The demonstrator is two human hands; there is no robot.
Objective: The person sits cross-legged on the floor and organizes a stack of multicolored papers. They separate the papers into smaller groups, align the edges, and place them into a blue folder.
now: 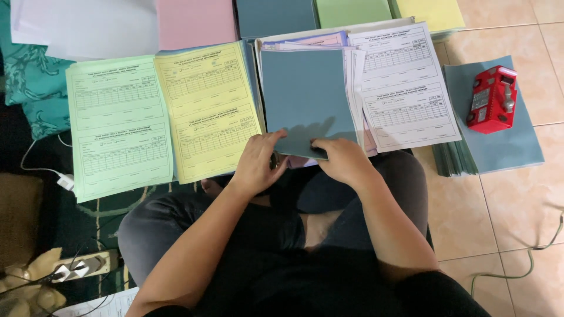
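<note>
A grey-blue card sheet [305,94] lies on top of a small pile of white and lilac forms in front of me. My left hand [258,161] grips the pile's lower left corner, fingers curled over the sheet's edge. My right hand [343,158] rests on the lower right edge of the same sheet, fingers pressing down. To the left lie a stack of green forms [117,126] and a stack of yellow forms [208,111]. A stack of white forms [408,88] lies to the right. I sit cross-legged in dark trousers.
A red stapler-like tool [492,98] sits on a stack of grey-blue sheets [499,147] on the tiled floor at right. Pink, blue, green and yellow paper piles line the far edge. A power strip [82,267] and cables lie at lower left, a green cable at lower right.
</note>
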